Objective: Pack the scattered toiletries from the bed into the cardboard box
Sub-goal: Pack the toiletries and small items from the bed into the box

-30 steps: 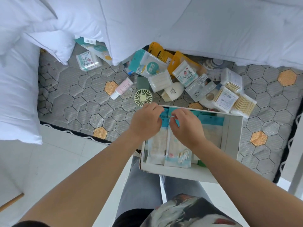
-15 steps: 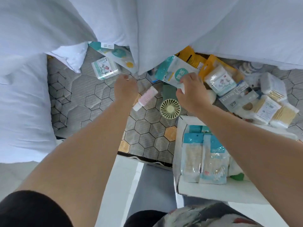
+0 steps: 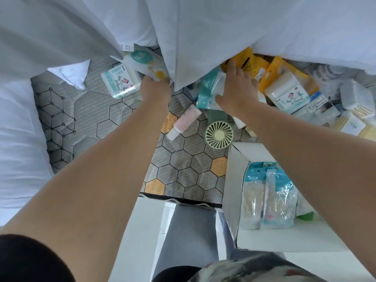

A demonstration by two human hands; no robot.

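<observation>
Toiletries lie scattered on the hexagon-patterned mattress [image 3: 97, 119]. My left hand [image 3: 155, 89] rests against the lower corner of a white-and-teal pouch [image 3: 142, 59] under the duvet edge; its fingers are hidden. My right hand [image 3: 238, 88] lies palm down with fingers spread over a teal packet [image 3: 207, 88], fingertips near a yellow pack [image 3: 249, 62]. A pink tube [image 3: 186, 122] and a green mini fan [image 3: 219, 135] lie just below it. The white cardboard box [image 3: 234, 180] sits at the lower right with cotton-swab packets [image 3: 270, 200] inside.
A white duvet [image 3: 203, 27] overhangs the far items. A pillow [image 3: 16, 129] fills the left. A wrapped tissue pack [image 3: 121, 82], a cotton-pad pack [image 3: 286, 94] and swab boxes [image 3: 354, 125] lie around. The bed edge and white floor [image 3: 146, 231] are near me.
Both hands left the box and reached out over the bed. The left went up to the pouch by the duvet; the right spread over the teal packet. The view shifted closer.
</observation>
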